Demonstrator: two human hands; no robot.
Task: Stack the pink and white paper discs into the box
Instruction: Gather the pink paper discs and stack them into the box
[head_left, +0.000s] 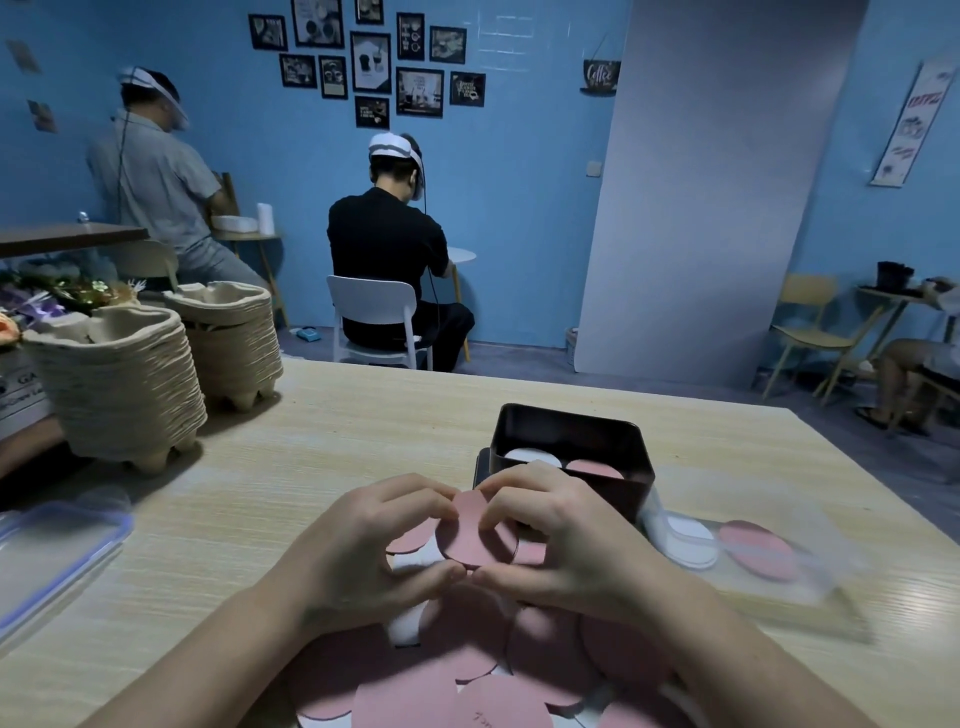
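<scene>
Two-handed pinch on one pink disc (470, 530), left hand (363, 540) and right hand (558, 535) together at its rim, over the near disc pile (467, 670). Just beyond: dark box (571, 423), discs (595, 469) inside.

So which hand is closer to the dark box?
Right. The right hand sits just in front of the box; the left hand is farther off to the left. Both pinch a pink disc.
</scene>
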